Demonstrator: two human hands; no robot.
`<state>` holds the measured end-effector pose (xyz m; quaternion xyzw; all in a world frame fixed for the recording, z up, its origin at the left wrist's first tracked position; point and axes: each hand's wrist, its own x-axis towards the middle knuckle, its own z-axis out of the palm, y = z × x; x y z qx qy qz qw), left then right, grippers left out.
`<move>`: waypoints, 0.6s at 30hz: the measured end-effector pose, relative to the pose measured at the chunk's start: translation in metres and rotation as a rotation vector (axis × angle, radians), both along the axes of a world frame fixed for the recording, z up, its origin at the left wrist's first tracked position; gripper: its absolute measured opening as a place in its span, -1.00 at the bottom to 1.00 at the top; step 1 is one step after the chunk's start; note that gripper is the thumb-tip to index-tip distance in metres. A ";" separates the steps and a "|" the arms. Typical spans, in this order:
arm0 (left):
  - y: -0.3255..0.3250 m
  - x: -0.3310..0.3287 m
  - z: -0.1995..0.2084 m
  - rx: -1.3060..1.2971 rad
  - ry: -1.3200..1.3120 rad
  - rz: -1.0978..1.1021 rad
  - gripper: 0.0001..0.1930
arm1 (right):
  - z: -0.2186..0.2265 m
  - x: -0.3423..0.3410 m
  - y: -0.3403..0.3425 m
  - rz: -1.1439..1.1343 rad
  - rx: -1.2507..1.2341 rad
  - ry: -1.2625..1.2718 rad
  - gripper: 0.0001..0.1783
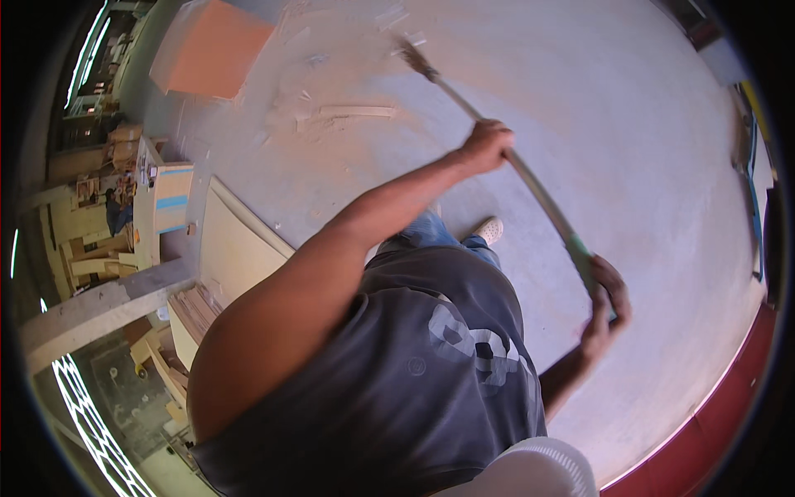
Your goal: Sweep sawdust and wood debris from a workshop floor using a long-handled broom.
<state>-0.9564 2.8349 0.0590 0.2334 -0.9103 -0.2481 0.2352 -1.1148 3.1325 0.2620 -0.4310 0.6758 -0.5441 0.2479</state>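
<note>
A long-handled broom [539, 192] slants across the view, its dark, blurred bristle end [416, 60] low at the far side over the floor. My left hand [487, 147] is closed round the middle of the pole. Lower down, my right hand [609, 305] curls round the green grip at the handle's near end. Beside the bristles lie pale scraps and a flat strip of wood [358, 111], with brownish dust spread around them on the grey floor [662, 199].
An orange box [213, 50] stands at the far left. Pale boards [236, 236] lean close by my left side, near a beam [108, 311] and a workbench [170, 199]. A person [118, 213] is in the left background. A dark red strip [704, 422] edges the floor at right.
</note>
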 end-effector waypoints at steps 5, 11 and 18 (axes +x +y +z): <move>0.100 -0.168 0.055 0.115 0.148 -0.404 -0.84 | 0.083 -0.088 0.119 -0.381 -0.203 1.146 -0.76; 0.170 -0.266 0.107 0.163 0.052 -0.590 -0.77 | 0.147 -0.058 0.112 -0.307 -0.181 1.084 -0.78; 0.097 -0.232 -0.023 0.305 -0.040 -0.447 -0.78 | 0.083 -0.003 -0.040 -0.228 0.199 0.502 -0.66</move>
